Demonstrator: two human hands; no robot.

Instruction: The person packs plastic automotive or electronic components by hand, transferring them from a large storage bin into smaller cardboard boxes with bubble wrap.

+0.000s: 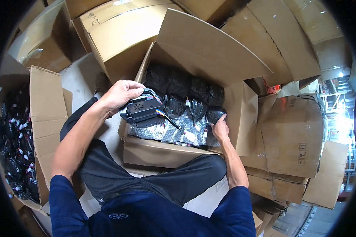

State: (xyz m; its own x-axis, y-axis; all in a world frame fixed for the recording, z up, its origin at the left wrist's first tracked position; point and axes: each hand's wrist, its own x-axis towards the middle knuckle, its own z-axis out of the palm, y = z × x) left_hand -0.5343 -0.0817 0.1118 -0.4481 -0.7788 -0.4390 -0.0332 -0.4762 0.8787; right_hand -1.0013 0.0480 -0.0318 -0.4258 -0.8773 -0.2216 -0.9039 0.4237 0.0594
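Observation:
My left hand [124, 94] pinches the upper edge of a black plastic device [143, 110] with a vented housing and a rounded rim. From it hangs a cable of coloured wires ending in a white connector [190, 136]. Below and behind it is a deep open cardboard box [158, 154], holding several black bubble-wrapped units [174, 104] in rows with small white connectors. A silvery bubble-wrap sheet [146, 132] covers the near part. My right hand [220, 129], index finger stretched out and thumb apart, touches a black wrapped unit [215, 113] at the right side of the box.
On the left, an open carton [47, 130] holds many black devices with wires and white plugs. Closed cartons [122, 29] stand behind, and more cartons [292, 134] are stacked at the right. My crossed legs [174, 177] lie against the open box's near side.

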